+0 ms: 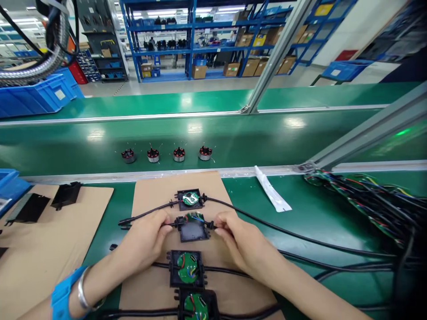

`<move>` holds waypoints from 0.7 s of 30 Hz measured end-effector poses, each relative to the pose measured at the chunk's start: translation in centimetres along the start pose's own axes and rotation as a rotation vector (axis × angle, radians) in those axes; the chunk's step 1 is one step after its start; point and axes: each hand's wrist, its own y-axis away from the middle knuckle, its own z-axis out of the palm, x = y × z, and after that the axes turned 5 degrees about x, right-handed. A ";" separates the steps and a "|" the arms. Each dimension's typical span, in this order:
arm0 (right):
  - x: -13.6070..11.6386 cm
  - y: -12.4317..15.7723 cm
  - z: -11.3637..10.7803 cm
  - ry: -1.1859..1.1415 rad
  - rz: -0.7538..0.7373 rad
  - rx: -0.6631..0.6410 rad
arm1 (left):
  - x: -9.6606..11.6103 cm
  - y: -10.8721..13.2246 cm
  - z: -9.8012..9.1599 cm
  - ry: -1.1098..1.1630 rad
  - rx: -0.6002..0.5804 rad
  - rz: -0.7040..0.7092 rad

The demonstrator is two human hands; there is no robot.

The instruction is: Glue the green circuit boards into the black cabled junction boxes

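A black plastic housing (pixel 194 230) lies on the brown cardboard sheet (pixel 147 191), with part of a green circuit board and thin wires at its far edge. My left hand (pixel 151 233) pinches the black cable on its left side. On the other side, my right hand (pixel 235 235) pinches the cable (pixel 212 225) close to the housing. Just beyond sits another housing (pixel 180 204) with a small circuit board (pixel 191 198) and cables. Nearer to me are two more housings, one with a round green board (pixel 187 267), the other with a similar board (pixel 196 306).
Several small motors (pixel 179 154) stand in a row on the green surface behind. A white tube (pixel 271 191) lies to the right, near a heap of wired boards and cables (pixel 367 204). Black housings (pixel 32 207) rest on cardboard at left. A metal post (pixel 280 53) rises behind.
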 end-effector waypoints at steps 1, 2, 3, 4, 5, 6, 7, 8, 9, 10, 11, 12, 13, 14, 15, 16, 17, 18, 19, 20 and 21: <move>-0.5 0.2 -0.5 -0.018 -0.021 -0.013 | 0.3 0.1 -0.2 0.038 -0.008 -0.011; -1.1 0.3 -1.1 -0.026 -0.053 -0.031 | 0.7 0.2 -0.4 0.071 -0.012 -0.012; -1.7 0.3 -1.6 -0.021 -0.085 -0.054 | 1.0 0.4 -0.5 0.093 -0.013 -0.002; -2.2 0.2 -2.1 -0.003 -0.110 -0.078 | 1.3 0.4 -0.6 0.104 -0.012 0.016; -2.6 0.1 -2.5 0.023 -0.124 -0.104 | 1.5 0.4 -0.6 0.105 -0.009 0.038; -2.8 -0.2 -2.7 0.054 -0.126 -0.133 | 1.6 0.3 -0.5 0.096 -0.003 0.060; -3.0 -0.5 -2.8 0.089 -0.120 -0.160 | 1.7 0.2 -0.3 0.079 0.004 0.078; -3.0 -0.8 -2.7 0.122 -0.114 -0.189 | 1.7 0.1 -0.1 0.056 0.010 0.094; -2.9 -1.1 -2.6 0.154 -0.113 -0.218 | 1.7 0.0 0.2 0.030 0.015 0.109; -2.9 -1.4 -2.4 0.187 -0.119 -0.246 | 1.7 -0.2 0.4 0.005 0.023 0.124; -2.8 -1.7 -2.2 0.220 -0.126 -0.275 | 1.7 -0.3 0.7 -0.016 0.030 0.137; -2.8 -2.1 -2.0 0.255 -0.133 -0.303 | 1.6 -0.3 0.8 -0.034 0.036 0.147; -2.8 -2.4 -1.8 0.289 -0.136 -0.327 | 1.6 -0.4 0.9 -0.047 0.043 0.155; -2.8 -2.7 -1.7 0.319 -0.135 -0.350 | 1.6 -0.4 1.0 -0.056 0.050 0.160; -2.9 -2.9 -1.6 0.341 -0.132 -0.370 | 1.6 -0.4 1.0 -0.061 0.059 0.165; -3.1 -3.2 -1.5 0.357 -0.127 -0.392 | 1.6 -0.4 1.0 -0.064 0.068 0.170; -3.2 -3.4 -1.4 0.366 -0.122 -0.413 | 1.6 -0.4 0.9 -0.062 0.073 0.173; -3.3 -3.5 -1.4 0.370 -0.120 -0.435 | 1.6 -0.4 0.9 -0.058 0.080 0.175; -3.4 -3.7 -1.3 0.373 -0.116 -0.455 | 1.6 -0.4 0.9 -0.052 0.083 0.172; -3.5 -3.8 -1.2 0.376 -0.113 -0.470 | 1.6 -0.4 0.9 -0.047 0.088 0.168; -3.6 -3.8 -1.1 0.382 -0.108 -0.476 | 1.6 -0.4 0.9 -0.045 0.088 0.165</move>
